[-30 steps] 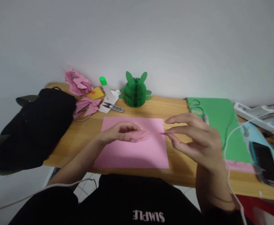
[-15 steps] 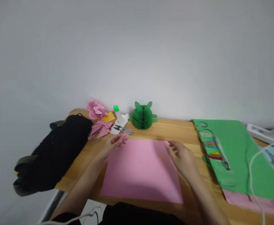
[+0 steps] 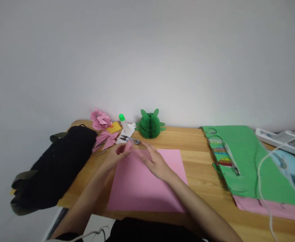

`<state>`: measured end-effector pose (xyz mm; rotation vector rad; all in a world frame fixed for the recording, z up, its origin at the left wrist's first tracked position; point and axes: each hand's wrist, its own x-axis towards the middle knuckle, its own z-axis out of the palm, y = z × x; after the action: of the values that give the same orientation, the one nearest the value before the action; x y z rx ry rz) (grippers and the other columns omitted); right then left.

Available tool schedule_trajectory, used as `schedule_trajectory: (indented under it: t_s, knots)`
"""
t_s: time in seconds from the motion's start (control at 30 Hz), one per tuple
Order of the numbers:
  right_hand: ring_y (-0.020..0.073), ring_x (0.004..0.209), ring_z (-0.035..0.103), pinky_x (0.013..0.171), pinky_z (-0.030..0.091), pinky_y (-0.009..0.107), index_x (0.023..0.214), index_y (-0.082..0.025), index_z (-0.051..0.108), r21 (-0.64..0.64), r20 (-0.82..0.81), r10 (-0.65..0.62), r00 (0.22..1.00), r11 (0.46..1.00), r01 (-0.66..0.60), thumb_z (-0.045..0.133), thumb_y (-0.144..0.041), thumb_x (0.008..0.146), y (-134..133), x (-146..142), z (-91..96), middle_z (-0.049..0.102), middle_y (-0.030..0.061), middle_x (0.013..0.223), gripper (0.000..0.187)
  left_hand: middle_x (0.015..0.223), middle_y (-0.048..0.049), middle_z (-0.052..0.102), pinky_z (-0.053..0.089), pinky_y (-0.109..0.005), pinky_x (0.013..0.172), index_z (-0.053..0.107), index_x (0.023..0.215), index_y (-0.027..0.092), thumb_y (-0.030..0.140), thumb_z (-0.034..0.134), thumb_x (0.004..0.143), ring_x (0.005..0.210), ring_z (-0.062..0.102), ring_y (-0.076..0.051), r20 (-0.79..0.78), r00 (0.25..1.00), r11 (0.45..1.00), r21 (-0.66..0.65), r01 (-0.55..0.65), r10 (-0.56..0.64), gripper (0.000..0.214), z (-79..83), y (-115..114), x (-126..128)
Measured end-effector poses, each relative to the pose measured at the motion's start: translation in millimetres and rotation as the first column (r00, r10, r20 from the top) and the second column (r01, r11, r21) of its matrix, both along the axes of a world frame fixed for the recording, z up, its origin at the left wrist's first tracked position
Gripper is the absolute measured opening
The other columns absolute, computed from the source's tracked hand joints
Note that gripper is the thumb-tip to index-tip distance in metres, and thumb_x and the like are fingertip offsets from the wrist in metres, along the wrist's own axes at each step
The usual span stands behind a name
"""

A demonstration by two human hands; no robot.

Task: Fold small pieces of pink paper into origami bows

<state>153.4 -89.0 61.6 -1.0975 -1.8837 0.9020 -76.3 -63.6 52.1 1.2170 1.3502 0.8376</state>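
A pink sheet (image 3: 149, 188) lies flat on the wooden table (image 3: 197, 168) in front of me. Both hands meet at its far left corner. My left hand (image 3: 117, 155) has its fingers curled together at that corner, slightly smeared, and I cannot see what they pinch. My right hand (image 3: 154, 162) reaches across from the right and rests on the sheet with its fingers stretched out, holding nothing. Small snips (image 3: 129, 138) lie just beyond the hands.
Along the wall stand a green-capped glue stick (image 3: 123, 122), a green honeycomb paper figure (image 3: 149, 123) and pink folded paper pieces (image 3: 101, 119). A black bag (image 3: 53, 164) fills the left end. At right lie a green sheet (image 3: 248, 164), a white cable (image 3: 262, 174) and a power strip (image 3: 281, 138).
My right hand has moved left, from the sheet's far right corner to its far left corner beside my left hand. My head has lifted since a second ago.
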Motion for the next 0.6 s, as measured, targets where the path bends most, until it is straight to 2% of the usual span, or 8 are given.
schedule_trajectory:
  t_s: [0.07,0.17,0.23,0.3,0.4,0.47,0.6]
  knots:
    - [0.0294,0.133,0.058,0.11,0.048,0.052,0.14,-0.02,0.054,-0.029,-0.003,-0.04,0.999,0.999,0.04,0.05,-0.047,0.1,-0.2,12.3,-10.1,0.06,0.0179,0.142,0.049,0.126,-0.0109,0.063,0.055,-0.047,0.095,0.061,0.123,0.015,0.034,0.065,0.095,0.112,0.064,-0.025,-0.316,0.934,0.986,0.07,-0.151,0.165,0.034,14.2,8.6,-9.4]
    - [0.0276,0.124,0.062,0.105,0.05,0.054,0.134,-0.019,0.057,-0.061,0.001,-0.096,0.995,0.994,0.096,0.057,-0.04,0.099,-0.2,28.4,-23.5,0.061,0.0132,0.137,0.041,0.131,-0.0132,0.06,0.048,-0.053,0.104,0.064,0.116,0.014,0.042,0.07,0.089,0.123,0.057,-0.031,-0.632,0.703,0.945,0.204,-0.257,0.327,0.039,34.7,26.4,-15.4]
    - [0.026,0.119,0.063,0.102,0.052,0.052,0.131,-0.019,0.059,-0.076,0.007,-0.116,0.993,0.99,0.116,0.059,-0.038,0.098,-0.6,36.2,-29.1,0.062,0.0116,0.134,0.038,0.129,-0.0209,0.061,0.046,-0.055,0.104,0.067,0.108,0.011,0.053,0.075,0.08,0.129,0.053,-0.042,-0.751,0.547,0.927,0.261,-0.27,0.37,0.052,43.8,39.4,-14.5]
    - [0.0251,0.116,0.063,0.1,0.054,0.05,0.13,-0.02,0.06,-0.087,0.012,-0.128,0.992,0.988,0.128,0.059,-0.037,0.098,-2.0,41.9,-31.8,0.062,0.0112,0.133,0.036,0.127,-0.0235,0.062,0.047,-0.055,0.102,0.069,0.105,0.009,0.055,0.074,0.08,0.128,0.054,-0.045,-0.826,0.429,0.925,0.272,-0.266,0.367,0.053,47.8,51.6,-11.1]
    - [0.0245,0.114,0.064,0.098,0.055,0.049,0.13,-0.019,0.059,-0.097,0.014,-0.147,0.989,0.984,0.147,0.06,-0.037,0.098,-5.4,48.5,-33.1,0.063,0.0109,0.13,0.037,0.129,-0.0167,0.063,0.05,-0.053,0.101,0.066,0.115,0.011,0.048,0.069,0.089,0.122,0.06,-0.033,-0.89,0.305,0.927,0.262,-0.268,0.34,0.045,46.5,66.2,-4.9]
    - [0.0241,0.112,0.065,0.097,0.055,0.048,0.129,-0.019,0.059,-0.104,0.011,-0.165,0.986,0.981,0.165,0.06,-0.037,0.098,-7.3,52.8,-34.1,0.064,0.0107,0.129,0.036,0.129,-0.0127,0.063,0.053,-0.051,0.099,0.062,0.123,0.014,0.043,0.064,0.095,0.117,0.062,-0.027,-0.912,0.253,0.93,0.256,-0.265,0.323,0.04,43.0,73.2,-1.5]
    - [0.0235,0.11,0.066,0.095,0.056,0.047,0.126,-0.018,0.061,-0.113,0.005,-0.206,0.979,0.972,0.205,0.06,-0.037,0.098,-7.9,61.5,-38.0,0.065,0.0102,0.126,0.034,0.129,-0.0124,0.063,0.056,-0.049,0.096,0.06,0.127,0.015,0.039,0.062,0.097,0.114,0.064,-0.026,-0.93,0.185,0.931,0.268,-0.248,0.317,0.039,34.3,82.7,2.2]
